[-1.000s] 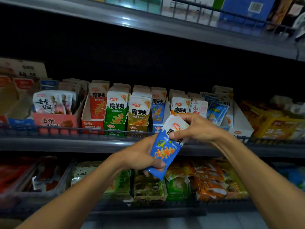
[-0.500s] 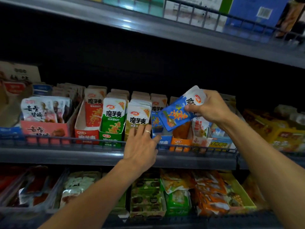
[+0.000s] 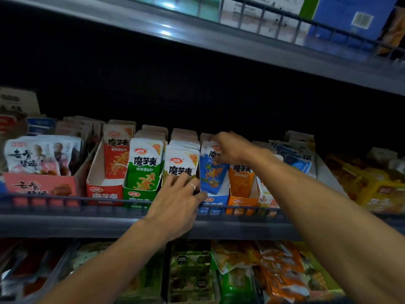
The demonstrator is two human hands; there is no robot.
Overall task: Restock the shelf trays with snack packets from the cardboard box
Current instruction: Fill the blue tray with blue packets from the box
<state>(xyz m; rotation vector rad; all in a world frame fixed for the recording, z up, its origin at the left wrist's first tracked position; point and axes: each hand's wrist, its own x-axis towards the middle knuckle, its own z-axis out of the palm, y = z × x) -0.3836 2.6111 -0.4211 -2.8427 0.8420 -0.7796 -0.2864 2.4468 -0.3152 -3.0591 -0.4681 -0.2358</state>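
We face the shelf (image 3: 140, 224), its wire rail running across the front, with a row of cardboard trays standing side by side behind it. The blue tray (image 3: 213, 199) sits between the yellow-packet tray on its left and the orange tray (image 3: 241, 201) on its right. In it stands the blue packet (image 3: 211, 174), upright, long axis vertical, lower end down inside the tray and top edge up under our right hand (image 3: 232, 150).

That hand comes in from the right and above, fingers curled over the packet's top corner and pinching it; the exact finger contact is blurred, so we judge the hold rather than see it cleanly. Our left hand (image 3: 177, 205) lies lower and to the left, fingers spread and fairly straight, tips against the front of the yellow packet (image 3: 180, 165), thumb beside the blue tray's left wall, holding nothing.

The packet lies straight below the right grip, so the next move looks like a downward push from the right hand, the nearer one, with the left bracing the neighbouring stack aside.
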